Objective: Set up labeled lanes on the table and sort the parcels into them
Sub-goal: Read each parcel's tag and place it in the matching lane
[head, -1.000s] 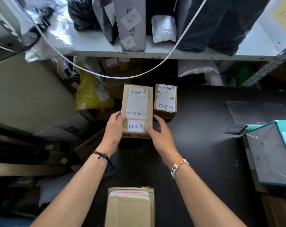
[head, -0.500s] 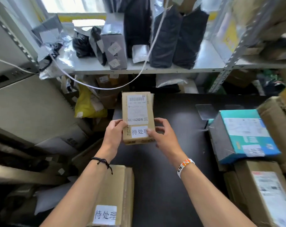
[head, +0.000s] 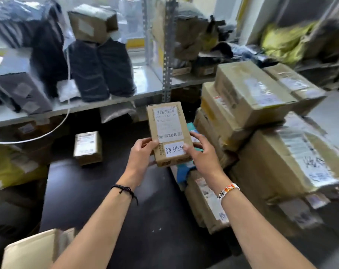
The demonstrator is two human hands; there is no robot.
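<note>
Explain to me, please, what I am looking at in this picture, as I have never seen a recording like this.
There is no machine here. A person wears a camera on the head, looking forward and down, so the two bare arms reaching in from below are their own. The left hand and right hand grip a small cardboard parcel by its lower sides. It carries a shipping label and a white sticker with printed characters. Below is a black table. On it, to the left, sits another labelled parcel. To the right is a stack of larger cartons. Behind runs a metal shelf holding dark bags.
</note>
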